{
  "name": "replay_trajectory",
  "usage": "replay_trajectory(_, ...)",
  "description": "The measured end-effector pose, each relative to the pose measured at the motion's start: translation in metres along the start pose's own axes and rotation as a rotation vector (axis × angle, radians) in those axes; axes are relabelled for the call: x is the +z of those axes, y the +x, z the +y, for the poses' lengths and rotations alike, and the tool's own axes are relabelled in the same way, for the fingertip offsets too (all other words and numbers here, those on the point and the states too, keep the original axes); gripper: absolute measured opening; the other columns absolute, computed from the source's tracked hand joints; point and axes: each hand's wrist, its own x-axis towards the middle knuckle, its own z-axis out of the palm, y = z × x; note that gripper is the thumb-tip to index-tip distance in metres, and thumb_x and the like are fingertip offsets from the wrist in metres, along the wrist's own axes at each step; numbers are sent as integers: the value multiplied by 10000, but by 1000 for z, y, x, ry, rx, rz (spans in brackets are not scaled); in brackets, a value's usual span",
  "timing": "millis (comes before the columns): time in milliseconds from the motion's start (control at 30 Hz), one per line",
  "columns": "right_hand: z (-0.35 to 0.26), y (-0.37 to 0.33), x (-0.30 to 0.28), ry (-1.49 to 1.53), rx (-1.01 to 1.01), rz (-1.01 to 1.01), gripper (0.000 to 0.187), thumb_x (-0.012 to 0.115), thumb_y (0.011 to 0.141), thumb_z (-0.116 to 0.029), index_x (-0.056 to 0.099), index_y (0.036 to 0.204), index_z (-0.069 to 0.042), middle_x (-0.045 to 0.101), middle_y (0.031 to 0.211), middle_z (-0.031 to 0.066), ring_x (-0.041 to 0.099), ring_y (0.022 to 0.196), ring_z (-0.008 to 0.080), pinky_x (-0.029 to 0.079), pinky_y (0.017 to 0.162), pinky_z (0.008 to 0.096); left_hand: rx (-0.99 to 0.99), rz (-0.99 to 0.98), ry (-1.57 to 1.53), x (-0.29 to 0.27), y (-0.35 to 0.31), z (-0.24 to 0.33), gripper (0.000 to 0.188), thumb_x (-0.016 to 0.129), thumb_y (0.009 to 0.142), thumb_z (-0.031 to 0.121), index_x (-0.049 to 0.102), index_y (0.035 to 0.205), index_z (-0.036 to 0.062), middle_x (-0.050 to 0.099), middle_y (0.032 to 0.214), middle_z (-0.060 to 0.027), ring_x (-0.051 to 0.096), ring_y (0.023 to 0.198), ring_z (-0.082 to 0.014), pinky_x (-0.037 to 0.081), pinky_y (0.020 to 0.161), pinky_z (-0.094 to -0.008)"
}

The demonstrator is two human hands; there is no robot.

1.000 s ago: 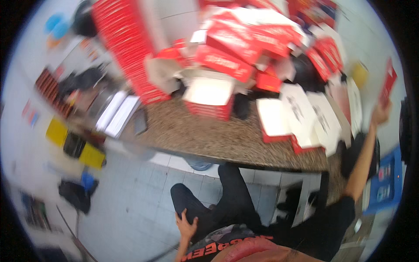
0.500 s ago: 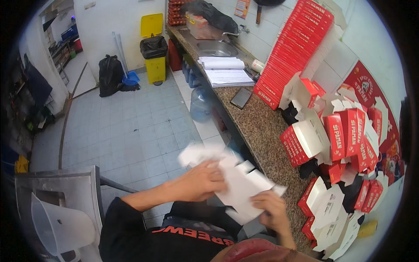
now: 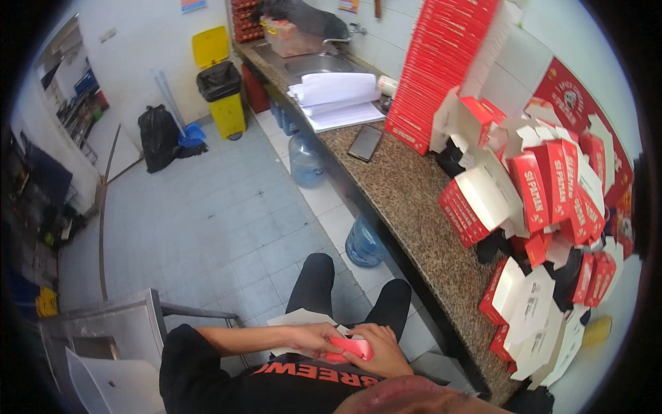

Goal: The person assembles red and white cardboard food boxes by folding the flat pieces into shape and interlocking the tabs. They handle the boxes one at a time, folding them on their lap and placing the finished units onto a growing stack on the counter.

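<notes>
The carton (image 3: 362,348) sits over my lap, a red part between my hands and a white flap spread past them. My left hand (image 3: 318,338) pinches one side, fingers nearly closed; my right hand (image 3: 380,350) curls around the other. I'd press each crease evenly, keeping corners square. Beside me, the surface (image 3: 407,200) carries similar boxes (image 3: 534,193).
</notes>
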Motion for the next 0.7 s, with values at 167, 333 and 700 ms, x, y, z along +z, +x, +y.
replay_trajectory(167,13,-1,10,145,339,219,241,680,909,-275,753,922,-46,726,888,204,698,867,406,528,793,467,-215,236,-330,20,6,8,262,612,1037,236,699,1198,49,621,796,51,489,601,-16,328,487,-198)
replay_trajectory(333,19,8,16,139,272,140,297,633,932,-293,743,897,-20,695,808,244,675,805,465,522,757,515,-140,224,-228,1,9,-18,263,592,1044,260,701,1173,58,647,830,44,449,573,-10,289,475,-198)
replay_trajectory(700,23,21,14,102,98,254,309,603,958,-268,687,805,-13,673,778,228,656,759,453,508,686,507,6,343,-111,20,-6,-15,258,564,1058,268,691,1131,56,681,944,40,538,694,-26,389,569,-203)
